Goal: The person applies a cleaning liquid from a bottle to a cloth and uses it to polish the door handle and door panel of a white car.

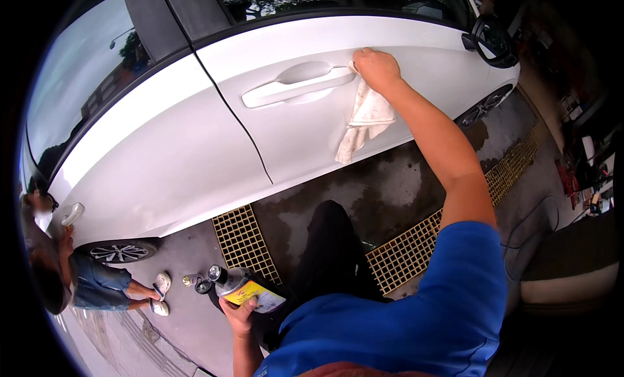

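A white car's front door (302,123) fills the upper middle of the head view. My right hand (378,69) grips a whitish cloth (368,111) against the door panel, just off the front end of the white door handle (297,87). The cloth hangs down from my fist in loose folds. Low in the view, my left hand (240,311) holds a clear plastic bottle (251,294) with a dark cap and a yellow label that bears writing. The bottle is tilted, its cap towards the upper left.
Another person in denim shorts (100,282) stands at the rear door, a hand by its handle (73,214). A spray can (191,280) stands on the floor near the bottle. Yellow floor grating (246,238) runs below the car. The side mirror (495,40) juts out at upper right.
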Available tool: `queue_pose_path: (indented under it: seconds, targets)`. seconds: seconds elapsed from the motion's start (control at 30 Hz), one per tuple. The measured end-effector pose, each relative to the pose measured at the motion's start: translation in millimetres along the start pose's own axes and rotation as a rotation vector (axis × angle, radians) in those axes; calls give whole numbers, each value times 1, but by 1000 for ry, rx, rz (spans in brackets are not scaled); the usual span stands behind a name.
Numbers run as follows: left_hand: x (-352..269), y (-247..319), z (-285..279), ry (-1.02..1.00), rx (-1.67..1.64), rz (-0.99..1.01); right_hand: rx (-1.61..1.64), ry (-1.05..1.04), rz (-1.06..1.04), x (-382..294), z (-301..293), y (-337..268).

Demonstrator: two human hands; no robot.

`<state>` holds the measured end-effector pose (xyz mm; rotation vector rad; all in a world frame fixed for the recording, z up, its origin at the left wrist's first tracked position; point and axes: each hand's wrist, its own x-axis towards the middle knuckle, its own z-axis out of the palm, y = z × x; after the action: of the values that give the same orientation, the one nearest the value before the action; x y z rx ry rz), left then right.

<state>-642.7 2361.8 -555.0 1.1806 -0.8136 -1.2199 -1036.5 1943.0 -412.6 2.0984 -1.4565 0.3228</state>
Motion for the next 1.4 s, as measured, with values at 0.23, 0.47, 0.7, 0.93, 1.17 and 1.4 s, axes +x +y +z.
queue_pose_path:
  seconds: [0.23,0.47,0.7,0.93,1.17,1.4]
  targets:
    - [0,-13,-13,9,59,46,72,23,99,-4,11,-3]
    - [-2,-12,-9,58,3,46,363,121,374,-15,18,-8]
    - [4,-8,0,-21,19,55,673,362,853,-50,81,-51]
    - [3,-4,1,-41,84,43,880,425,943,-37,75,-62]
    - [1,-5,1,-45,56,34,852,453,946,-39,87,-59]
    - [0,-12,-7,-20,47,44,469,317,583,-36,54,-14]
